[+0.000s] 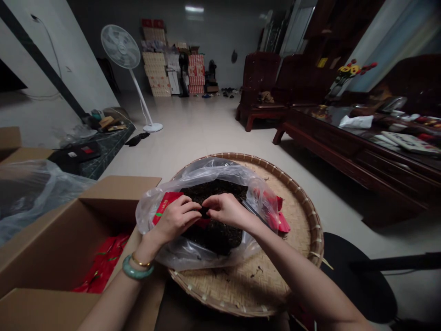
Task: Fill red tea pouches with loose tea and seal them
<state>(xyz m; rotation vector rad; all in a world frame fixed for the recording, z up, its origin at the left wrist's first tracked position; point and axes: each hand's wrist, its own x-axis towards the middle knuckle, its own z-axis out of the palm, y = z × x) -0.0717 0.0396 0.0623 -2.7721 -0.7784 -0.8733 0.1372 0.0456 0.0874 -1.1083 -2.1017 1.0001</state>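
My left hand [180, 215] and my right hand [225, 209] meet fingertip to fingertip over a clear plastic bag [206, 172]. Their fingers are closed around the mouth of a small red packet [203, 222]; most of it is hidden by the fingers and shade. Inside the bag lies a heap of dark, dry leaf-like material [220, 239]. Another red packet with a green mark [167, 202] shows behind my left hand. Beside my right wrist, a dark straight-edged object [253, 209] rests in the bag. The bag sits on a round woven bamboo tray [303, 207].
Several red packets [103, 262] lie in an open cardboard box [41, 243] on the left. More red packets [283, 223] are on the tray's right side. A black round base [358, 280] stands at right, near a dark wooden table [330, 151]. A white fan [120, 46] stands farther off.
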